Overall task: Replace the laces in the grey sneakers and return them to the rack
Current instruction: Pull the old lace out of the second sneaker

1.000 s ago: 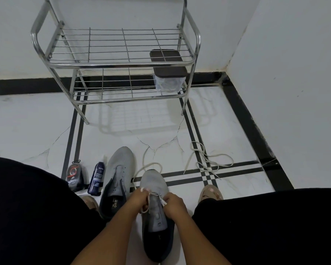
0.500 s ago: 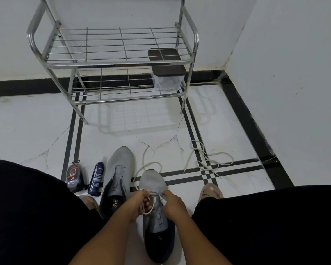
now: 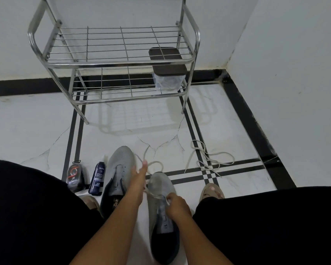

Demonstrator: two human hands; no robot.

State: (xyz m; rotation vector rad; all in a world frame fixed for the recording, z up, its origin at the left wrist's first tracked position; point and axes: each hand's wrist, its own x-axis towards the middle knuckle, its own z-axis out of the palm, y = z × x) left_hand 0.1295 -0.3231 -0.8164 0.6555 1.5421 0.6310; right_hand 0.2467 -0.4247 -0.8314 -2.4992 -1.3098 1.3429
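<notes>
1. Left hand (image 3: pixel 139 174) has moved up and away from the eyelets since 0.5 s ago, pinching the lace (image 3: pixel 151 192) and pulling it taut; looks like a pull-through step.
2. Right hand (image 3: pixel 177 204) grips the lace at the right sneaker (image 3: pixel 161 213) on the floor btwn the knees.
3. Left sneaker (image 3: pixel 118 175) w/o lace; spare lace (image 3: pixel 208 159) on floor; rack (image 3: pixel 118 63) has no shoes.
4. Spray can (image 3: pixel 97 177): text too small to read.

The rack (image 3: pixel 115 63) loses its upper frame at the top edge. The left hand (image 3: pixel 139 174) covers part of the left sneaker (image 3: pixel 118 169); the right hand (image 3: pixel 177 204) hides the eyelets of the right sneaker (image 3: pixel 161 190). Print on the bottle (image 3: pixel 98 178) and the tin (image 3: pixel 74 175) is too small to read. The box (image 3: pixel 167 81) shows blurred contents.
</notes>
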